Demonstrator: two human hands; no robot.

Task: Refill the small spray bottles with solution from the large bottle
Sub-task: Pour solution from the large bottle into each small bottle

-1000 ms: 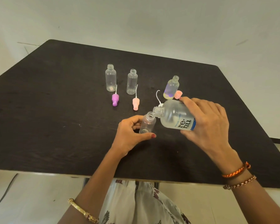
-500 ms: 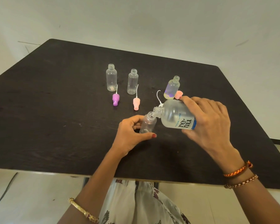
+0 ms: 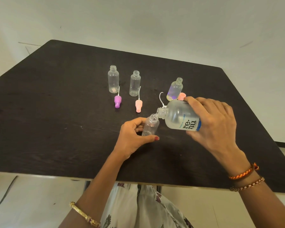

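dark table point(image 3: 56, 112) holds everything | right hand point(image 3: 211, 124) grips large bottle point(image 3: 179, 118), tipped, mouth at the small bottle's neck | left hand point(image 3: 133, 137) grips small spray bottle point(image 3: 150, 126) mid-table | three open bottles point(image 3: 135, 83) behind | purple pump point(image 3: 117, 101), pink pump point(image 3: 138, 105) lying flat

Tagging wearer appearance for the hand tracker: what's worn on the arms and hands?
Both forearms are bare, no sleeves or gloves. Left hand: red-painted thumbnail; gold bangle on the forearm. Right hand: orange braided thread bracelet and a beaded bracelet at the wrist.
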